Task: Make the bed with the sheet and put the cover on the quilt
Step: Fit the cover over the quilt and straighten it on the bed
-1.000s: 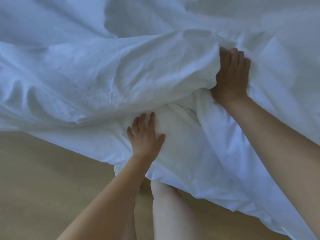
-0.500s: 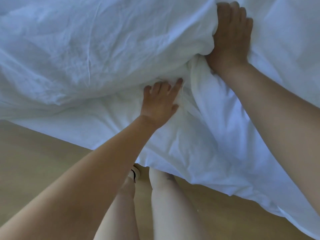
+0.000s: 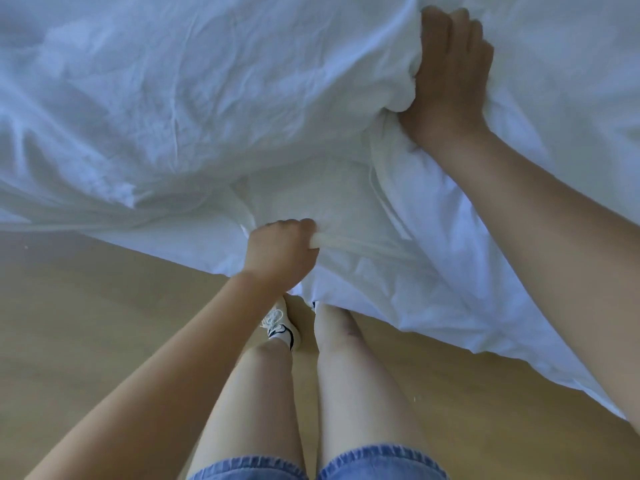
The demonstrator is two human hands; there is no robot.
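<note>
Cover cloth, white and creased, is held in both hands. The left hand is closed in a fist round a rolled hem at the cloth's lower edge, knuckles up. The right hand sits higher and farther out, its fingers curled over a bunched fold and sunk into it, so the fingertips are hidden in the cloth.

Between the two hands the folds part like a mouth, and a smoother, slightly creamier inner layer shows inside. Whether that is the quilt cannot be told.

The cover fills the upper part of the view and hangs down toward the right, its lower edge slanting across a light wooden floor. The person's bare legs stand just beside that hanging edge. One white shoe with a dark mark shows right at the hem, and the frayed hems of denim shorts show at the bottom. The floor stretches away left of the legs, and a narrower strip of it runs below the drooping edge on the right.
</note>
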